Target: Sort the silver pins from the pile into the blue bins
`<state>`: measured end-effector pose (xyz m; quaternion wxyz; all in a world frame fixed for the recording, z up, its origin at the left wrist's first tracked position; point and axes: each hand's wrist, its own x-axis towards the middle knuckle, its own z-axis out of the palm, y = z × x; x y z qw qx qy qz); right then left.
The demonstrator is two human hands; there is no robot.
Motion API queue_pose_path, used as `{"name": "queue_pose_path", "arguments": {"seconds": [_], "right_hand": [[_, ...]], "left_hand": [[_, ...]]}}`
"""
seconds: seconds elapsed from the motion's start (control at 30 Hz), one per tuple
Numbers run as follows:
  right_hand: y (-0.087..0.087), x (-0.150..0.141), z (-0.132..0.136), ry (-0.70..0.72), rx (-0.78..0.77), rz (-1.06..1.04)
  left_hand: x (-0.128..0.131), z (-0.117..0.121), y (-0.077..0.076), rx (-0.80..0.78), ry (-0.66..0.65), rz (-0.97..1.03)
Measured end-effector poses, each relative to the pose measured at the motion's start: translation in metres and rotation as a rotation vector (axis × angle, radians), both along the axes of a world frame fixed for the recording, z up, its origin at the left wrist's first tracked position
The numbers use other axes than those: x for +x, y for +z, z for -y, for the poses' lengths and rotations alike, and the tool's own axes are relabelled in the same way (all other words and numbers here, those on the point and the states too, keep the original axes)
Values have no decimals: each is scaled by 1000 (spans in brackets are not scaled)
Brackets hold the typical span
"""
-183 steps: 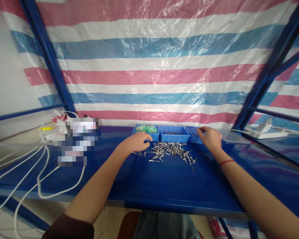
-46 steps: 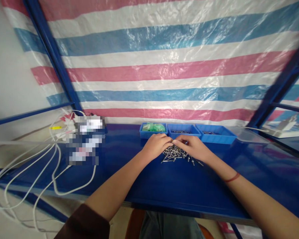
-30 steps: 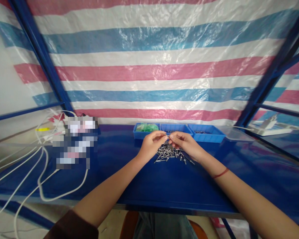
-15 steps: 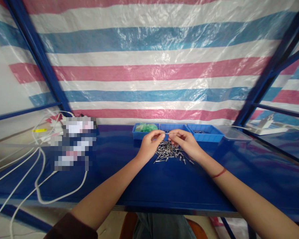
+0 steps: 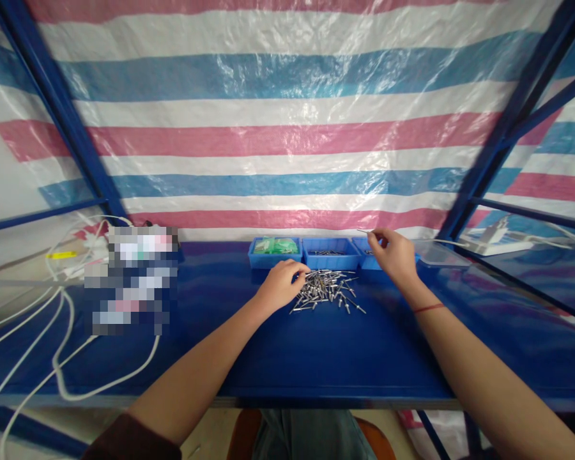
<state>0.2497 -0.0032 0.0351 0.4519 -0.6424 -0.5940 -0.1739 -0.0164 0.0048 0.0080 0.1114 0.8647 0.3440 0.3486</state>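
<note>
Silvery metal pin [image 5: 363,230], right of centre, juts from the right hand's [image 5: 397,255] pinch; held near one end, it could slip. Left hand [image 5: 280,283], below centre, curls beside the pin pile [image 5: 323,289], its grip unclear.

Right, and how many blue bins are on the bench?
3, side by side: the left bin with green material, the middle bin behind the metal pile, and the right bin, partly hidden by the right hand.
</note>
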Motion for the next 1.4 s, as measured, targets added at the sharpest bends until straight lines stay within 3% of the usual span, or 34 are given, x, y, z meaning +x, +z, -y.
{"name": "queue_pose_path", "arguments": {"seconds": [0.1,0.17,0.43,0.77,1.13,1.4], "right_hand": [[-9,16,-9,-120,-39,77],[-12,14,-11,-113,-46,87],[-1,-43,5,306,-135,108],[-4,-75,19,746,-464,-44],[-9,-85,22,965,-562,-351],[-9,-87,22,1006,-523,-419]], "left_hand": [[-1,-3,-2,22,-10,-84],[2,-2,-2,26,-11,-132],[18,2,-5,64,-63,-194],[17,5,0,-36,-82,146],[16,9,0,-320,-50,663],[16,14,4,-333,-55,693]]}}
